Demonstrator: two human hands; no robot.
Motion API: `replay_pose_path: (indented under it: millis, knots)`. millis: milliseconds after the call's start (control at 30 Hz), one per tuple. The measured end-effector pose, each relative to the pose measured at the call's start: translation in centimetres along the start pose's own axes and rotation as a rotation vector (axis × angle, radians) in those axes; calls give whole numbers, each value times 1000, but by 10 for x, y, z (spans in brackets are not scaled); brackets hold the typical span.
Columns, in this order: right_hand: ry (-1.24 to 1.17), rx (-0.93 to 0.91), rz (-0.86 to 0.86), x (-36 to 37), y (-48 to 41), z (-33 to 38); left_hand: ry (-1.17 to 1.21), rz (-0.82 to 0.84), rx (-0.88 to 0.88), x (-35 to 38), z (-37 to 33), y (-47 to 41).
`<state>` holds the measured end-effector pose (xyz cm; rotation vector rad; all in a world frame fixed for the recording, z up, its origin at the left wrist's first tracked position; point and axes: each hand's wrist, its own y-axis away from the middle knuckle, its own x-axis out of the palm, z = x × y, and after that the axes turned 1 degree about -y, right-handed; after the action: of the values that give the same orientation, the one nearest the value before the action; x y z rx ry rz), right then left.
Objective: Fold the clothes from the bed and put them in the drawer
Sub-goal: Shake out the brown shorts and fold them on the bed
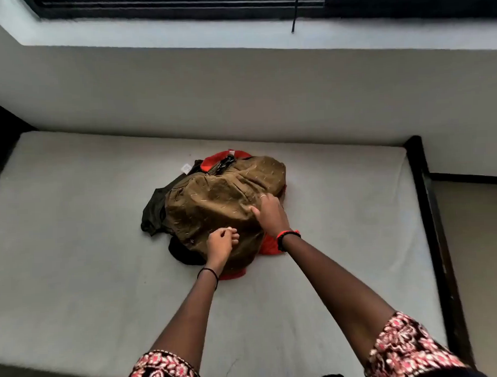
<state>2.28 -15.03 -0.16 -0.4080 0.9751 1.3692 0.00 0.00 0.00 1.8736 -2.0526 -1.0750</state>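
Head view, looking down on the bed, pale mattress, dark frame along its right side.

Clothes lie in one unfolded heap at the middle of the mattress. A brown garment is on top. A red garment lies under it and shows at the far, right and near edges. A dark green garment spreads out to the left, with a white tag at its far end. A black piece sticks out at the near left.

Left hand: on the near part of the brown garment, fingers curled together, pinching the cloth. Black thread on the wrist.

Right hand: palm down on the right part of the same garment, thumb out to the left, fingers bent into the cloth and gripping it. Red band on the wrist.

Both forearms reach in from the near edge. Patterned red-and-white sleeves end above the elbows.

Far side: grey wall, a ledge above it, and a dark window grille with a thin cord hanging down.
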Motion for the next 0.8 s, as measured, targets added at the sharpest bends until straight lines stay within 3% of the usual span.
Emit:
replay_pose_path:
  millis: [267,567,700,800]
  knots:
    - [61,57,21,39,-21,5,42,-47,13,-14,16,-34]
    - [-141,-69,103,29,46,-12,381,-89,-268,1,-21,-54]
    - [-197,-162,162,17,87,-17,359,-114,-322,6,-33,-57]
    - [-245,-120,216,9,102,-24,366,-88,-305,10,-36,-49]
